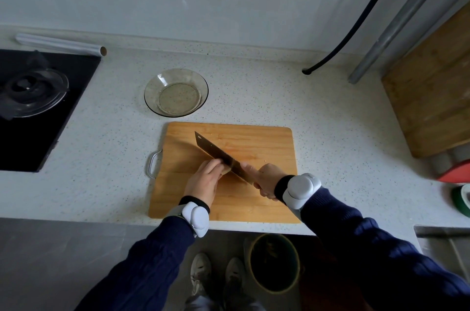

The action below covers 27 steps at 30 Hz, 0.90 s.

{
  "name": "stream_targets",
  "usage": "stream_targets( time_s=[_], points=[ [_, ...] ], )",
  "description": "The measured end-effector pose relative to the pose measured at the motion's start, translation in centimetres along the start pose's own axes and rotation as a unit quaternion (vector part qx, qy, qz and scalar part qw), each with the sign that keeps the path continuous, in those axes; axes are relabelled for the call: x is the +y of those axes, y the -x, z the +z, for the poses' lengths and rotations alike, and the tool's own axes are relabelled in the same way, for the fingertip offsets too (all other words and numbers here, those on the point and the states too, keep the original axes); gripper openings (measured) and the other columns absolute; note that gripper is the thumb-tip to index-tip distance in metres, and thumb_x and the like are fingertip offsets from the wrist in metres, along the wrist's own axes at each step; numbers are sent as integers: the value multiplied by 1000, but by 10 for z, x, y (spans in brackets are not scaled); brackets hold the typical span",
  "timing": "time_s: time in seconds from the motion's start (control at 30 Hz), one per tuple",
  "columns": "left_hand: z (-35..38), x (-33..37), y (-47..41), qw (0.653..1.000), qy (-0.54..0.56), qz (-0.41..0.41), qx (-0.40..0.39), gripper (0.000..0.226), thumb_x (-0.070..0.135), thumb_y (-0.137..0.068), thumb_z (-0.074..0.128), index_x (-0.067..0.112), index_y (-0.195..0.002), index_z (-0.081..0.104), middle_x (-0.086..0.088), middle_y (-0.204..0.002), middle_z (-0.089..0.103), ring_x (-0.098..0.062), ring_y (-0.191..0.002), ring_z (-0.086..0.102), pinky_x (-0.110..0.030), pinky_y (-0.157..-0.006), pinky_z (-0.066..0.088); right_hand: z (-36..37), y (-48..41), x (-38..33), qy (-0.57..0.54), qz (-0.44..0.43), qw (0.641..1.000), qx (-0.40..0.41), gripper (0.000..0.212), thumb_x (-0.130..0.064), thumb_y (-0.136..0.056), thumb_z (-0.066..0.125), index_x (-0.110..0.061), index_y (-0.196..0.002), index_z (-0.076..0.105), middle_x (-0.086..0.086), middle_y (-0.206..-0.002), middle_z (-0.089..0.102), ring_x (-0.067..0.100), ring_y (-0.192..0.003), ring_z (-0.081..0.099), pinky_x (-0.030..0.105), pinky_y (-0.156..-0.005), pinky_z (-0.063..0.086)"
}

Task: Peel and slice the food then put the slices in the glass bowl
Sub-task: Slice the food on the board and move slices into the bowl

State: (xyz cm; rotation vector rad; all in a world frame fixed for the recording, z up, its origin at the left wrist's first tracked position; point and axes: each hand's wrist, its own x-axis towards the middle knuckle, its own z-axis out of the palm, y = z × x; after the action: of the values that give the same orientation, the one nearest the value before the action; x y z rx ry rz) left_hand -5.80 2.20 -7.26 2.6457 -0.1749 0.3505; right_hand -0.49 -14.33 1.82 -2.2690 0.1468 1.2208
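Observation:
A wooden cutting board (259, 142) lies on the speckled counter near its front edge. My left hand (204, 181) presses down on a small pale piece of food (225, 170), which is mostly hidden under the fingers. My right hand (267, 179) grips the handle of a cleaver (216, 151); its blade runs diagonally up-left across the board and rests against the food beside my left fingertips. An empty glass bowl (152, 88) stands on the counter just beyond the board's far left corner.
A black hob with a glass lid (35, 93) fills the left side, with a roll of cling film (61, 43) behind it. A second wooden board (432, 97) leans at the right. A black hose (356, 23) meets the counter. A bin (273, 262) stands on the floor below.

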Motion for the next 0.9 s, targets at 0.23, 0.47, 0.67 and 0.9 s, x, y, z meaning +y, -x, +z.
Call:
stream_targets(
  time_s=[0.23, 0.47, 0.67, 0.9],
  points=[
    [5, -6, 3, 1000, 12, -6, -6, 39, -3, -71, 72, 22, -100, 65, 6, -104, 64, -9, -99, 47, -26, -61, 57, -8, 10, -3, -40, -26, 999, 11, 65, -74, -82, 31, -14, -61, 42, 1, -50, 37, 14, -40, 27, 23, -44, 29],
    [4, -3, 3, 999, 16, -33, 3, 31, 1, -71, 73, 17, -97, 67, -1, -101, 66, -10, -96, 44, -27, -63, 58, -7, 14, -2, -24, -36, 999, 2, 66, -75, -82, 31, -12, -63, 45, 1, -49, 41, 14, -40, 31, 24, -45, 31],
    [3, -2, 3, 999, 15, -33, 0, 28, 0, -73, 71, 18, -95, 68, 0, -99, 66, -10, -95, 44, -25, -59, 56, -3, 11, -1, -10, -29, 1000, 3, 67, -75, -82, 31, -12, -62, 46, 1, -48, 42, 15, -39, 33, 24, -46, 33],
    [-1, 0, 3, 1000, -5, -13, 12, 24, 1, -72, 72, 15, -92, 67, 1, -99, 66, -10, -92, 46, -22, -59, 54, 0, 6, -2, -14, -6, 1000, -1, 65, -73, -83, 33, -12, -64, 44, 1, -49, 39, 15, -39, 30, 24, -44, 30]
  ],
)
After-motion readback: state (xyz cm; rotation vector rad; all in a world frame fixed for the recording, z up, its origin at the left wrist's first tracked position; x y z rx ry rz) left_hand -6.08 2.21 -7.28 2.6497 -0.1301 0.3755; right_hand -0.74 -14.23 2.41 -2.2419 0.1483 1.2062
